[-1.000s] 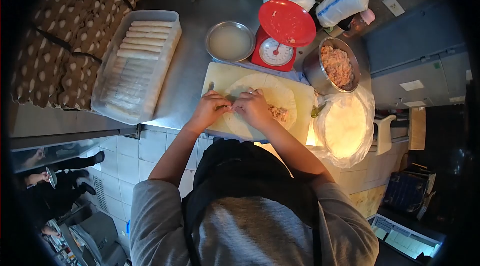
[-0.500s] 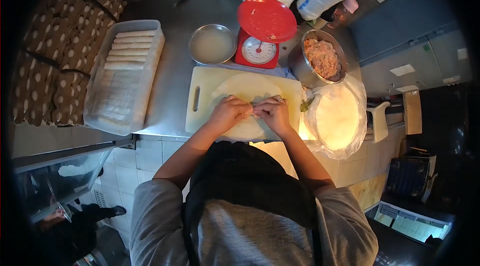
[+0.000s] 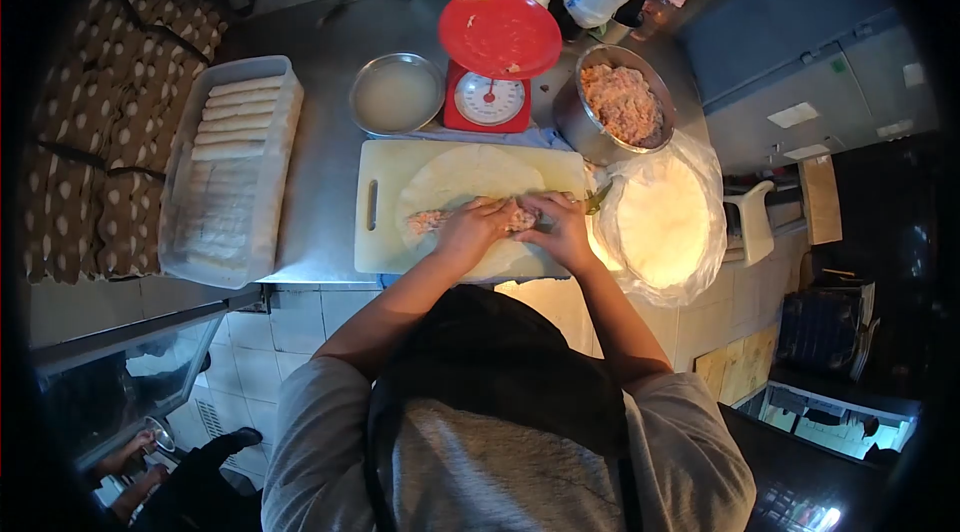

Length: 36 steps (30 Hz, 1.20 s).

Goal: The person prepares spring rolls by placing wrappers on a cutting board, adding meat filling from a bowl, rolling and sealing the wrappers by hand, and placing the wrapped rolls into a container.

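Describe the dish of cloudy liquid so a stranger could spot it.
On the metal table, find the red scale. Just left of it sits a shallow round metal dish. Unlike the deeper pot of orange mixture, it holds cloudy liquid.

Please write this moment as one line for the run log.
left hand touching pinkish minced filling | right hand touching filling | filling in strip on round pale wrapper | wrapper unrolled on cream rectangular cutting board

The co-worker [image 3: 205,477] is cut off at lower left.
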Each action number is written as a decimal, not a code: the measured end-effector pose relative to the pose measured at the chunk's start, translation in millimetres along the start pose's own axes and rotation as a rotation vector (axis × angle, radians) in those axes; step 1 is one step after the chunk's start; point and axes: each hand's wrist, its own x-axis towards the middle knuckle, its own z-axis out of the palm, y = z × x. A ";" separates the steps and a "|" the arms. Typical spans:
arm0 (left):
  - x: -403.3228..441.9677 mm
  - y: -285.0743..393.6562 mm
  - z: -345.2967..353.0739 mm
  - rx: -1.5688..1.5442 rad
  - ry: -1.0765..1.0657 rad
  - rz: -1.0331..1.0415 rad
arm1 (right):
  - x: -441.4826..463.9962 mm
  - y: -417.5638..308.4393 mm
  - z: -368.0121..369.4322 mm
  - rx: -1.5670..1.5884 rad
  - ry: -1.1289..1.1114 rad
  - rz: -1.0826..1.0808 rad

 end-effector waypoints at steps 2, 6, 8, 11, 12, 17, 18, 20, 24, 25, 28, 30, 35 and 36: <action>4.5 3.9 3.6 0.002 0.007 0.008 | -4.6 6.9 2.1 -0.124 -0.057 0.001; 11.2 3.3 8.3 -0.036 -0.034 0.015 | -7.1 9.2 -4.8 -0.162 -0.131 0.071; 12.5 1.7 14.0 -0.038 -0.042 0.032 | -7.4 4.2 -11.3 -0.062 -0.045 0.025; 18.4 13.6 7.8 -0.028 -0.051 0.035 | -10.7 11.3 -11.5 -0.056 -0.004 -0.007; 19.2 14.7 8.7 -0.015 -0.060 0.038 | -12.2 14.2 -11.0 -0.078 -0.004 -0.010; 5.5 6.7 -2.5 0.051 -0.062 -0.029 | -17.1 22.5 -6.7 -0.116 -0.027 0.035; -1.4 0.4 -9.9 0.077 -0.081 -0.049 | -17.5 23.8 -6.3 -0.095 -0.025 0.037; -15.3 -11.5 -26.6 0.097 -0.080 -0.072 | -17.1 22.2 -7.0 -0.121 -0.017 0.021; -37.1 -33.7 -62.8 0.023 -0.038 -0.085 | -16.4 21.8 -6.9 -0.121 -0.006 0.017; -41.3 -39.7 -69.7 -0.007 -0.038 -0.089 | -16.1 21.3 -7.4 -0.120 -0.012 0.022; -52.6 -55.7 -80.6 -0.096 -0.047 -0.120 | -16.0 20.0 -8.5 -0.112 -0.027 0.035; -56.9 -57.8 -86.5 -0.134 -0.037 -0.127 | -14.4 15.9 -9.7 -0.098 -0.030 0.044; -60.0 -52.0 -93.4 -0.121 0.007 -0.103 | -20.8 20.2 -12.6 -0.160 -0.061 0.044; -60.8 -57.0 -93.0 -0.138 -0.044 -0.114 | -19.6 18.3 -12.6 -0.180 -0.077 0.046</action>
